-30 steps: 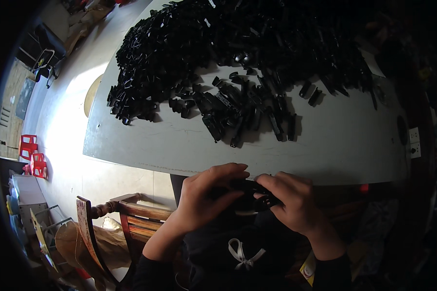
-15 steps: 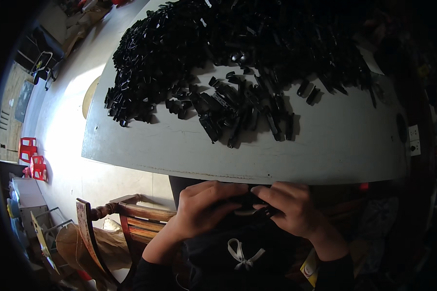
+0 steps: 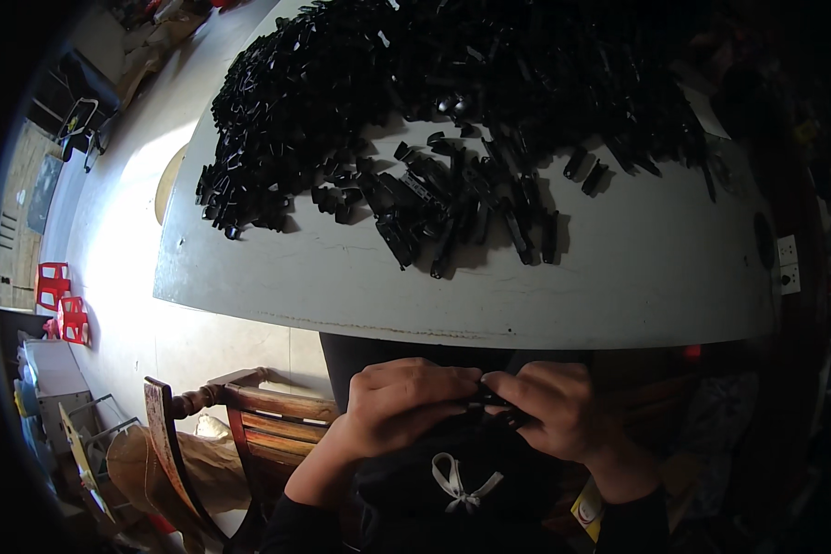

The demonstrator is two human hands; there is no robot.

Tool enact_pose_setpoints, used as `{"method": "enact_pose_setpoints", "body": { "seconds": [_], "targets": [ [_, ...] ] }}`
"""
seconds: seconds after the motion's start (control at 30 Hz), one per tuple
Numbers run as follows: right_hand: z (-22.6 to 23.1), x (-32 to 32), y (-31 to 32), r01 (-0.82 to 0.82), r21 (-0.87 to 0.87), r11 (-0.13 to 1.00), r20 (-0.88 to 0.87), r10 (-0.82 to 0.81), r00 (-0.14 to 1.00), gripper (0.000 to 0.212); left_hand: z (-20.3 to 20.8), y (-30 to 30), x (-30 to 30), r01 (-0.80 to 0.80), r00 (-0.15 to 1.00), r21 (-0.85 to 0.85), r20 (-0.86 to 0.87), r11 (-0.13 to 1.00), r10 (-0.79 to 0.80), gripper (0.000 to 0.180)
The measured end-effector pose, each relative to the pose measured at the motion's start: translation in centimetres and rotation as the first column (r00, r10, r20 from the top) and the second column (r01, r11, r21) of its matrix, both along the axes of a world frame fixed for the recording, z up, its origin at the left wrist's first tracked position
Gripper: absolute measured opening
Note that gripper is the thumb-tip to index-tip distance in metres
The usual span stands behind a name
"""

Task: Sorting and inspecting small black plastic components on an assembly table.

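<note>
Just off the near edge of the table, over my lap, my left hand [image 3: 403, 404] and my right hand [image 3: 556, 408] meet fingertip to fingertip. Both are closed on a small black plastic part [image 3: 491, 399]. Most of it is hidden by my fingers and lost against my dark clothes, so its exact shape cannot be made out. Beyond my hands, a loose cluster of long, narrow black plastic parts [image 3: 441, 198] lies on the pale table [image 3: 342, 277]. Behind that cluster spreads a large heap of similar black pieces [image 3: 286, 111].
Left of me stands a wooden chair [image 3: 268, 420] with brown cloth over it. Red stools [image 3: 72, 319] are on the bright floor farther left. A wall socket [image 3: 788, 265] shows at the right, beside the table's end. The far right is very dark.
My hands have drawn slightly nearer to my body, away from the table edge, and the fingertips have come closer together around the black part. The pieces on the table lie as before.
</note>
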State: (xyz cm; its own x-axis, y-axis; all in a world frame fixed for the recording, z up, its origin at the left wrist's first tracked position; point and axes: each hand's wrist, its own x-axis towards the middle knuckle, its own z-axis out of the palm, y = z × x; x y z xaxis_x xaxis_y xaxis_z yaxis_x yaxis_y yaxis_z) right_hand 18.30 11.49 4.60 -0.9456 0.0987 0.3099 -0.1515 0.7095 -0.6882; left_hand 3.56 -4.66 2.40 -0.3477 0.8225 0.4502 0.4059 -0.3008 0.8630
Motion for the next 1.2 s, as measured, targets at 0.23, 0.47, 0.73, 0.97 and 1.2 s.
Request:
{"method": "enact_pose_setpoints", "body": {
  "seconds": [0.23,0.47,0.73,0.97,1.2],
  "targets": [
    [-2.3,0.2,-2.9,-0.186,0.051,0.981,-0.137,0.192,0.972,0.023,0.3,-0.5,2.3,0.288,0.729,-0.078,0.665,0.955,-0.165,0.063],
    [-2.6,-1.4,-3.4,-0.112,0.066,0.992,-0.074,0.116,0.99,0.022,-0.4,0.8,1.8,0.093,0.917,-0.06,0.394,0.994,-0.062,0.061],
    [-4.9,-10.7,2.5,0.259,0.062,0.964,0.001,-0.259,0.966,0.025,-2.4,2.4,-4.8,-0.568,0.822,-0.2,-0.194,0.798,0.536,0.018],
    [-5.7,-9.3,3.6,0.444,-0.181,0.878,0.092,-0.434,0.896,0.011,-3.0,2.4,-6.9,-0.637,0.756,-0.219,-0.367,0.739,0.542,0.013],
    [-5.8,-6.0,3.3,0.455,-0.631,0.628,0.195,-0.439,0.877,0.037,-2.3,5.2,-6.1,-0.637,0.683,-0.143,-0.561,0.757,0.469,0.016]
  ]
}}
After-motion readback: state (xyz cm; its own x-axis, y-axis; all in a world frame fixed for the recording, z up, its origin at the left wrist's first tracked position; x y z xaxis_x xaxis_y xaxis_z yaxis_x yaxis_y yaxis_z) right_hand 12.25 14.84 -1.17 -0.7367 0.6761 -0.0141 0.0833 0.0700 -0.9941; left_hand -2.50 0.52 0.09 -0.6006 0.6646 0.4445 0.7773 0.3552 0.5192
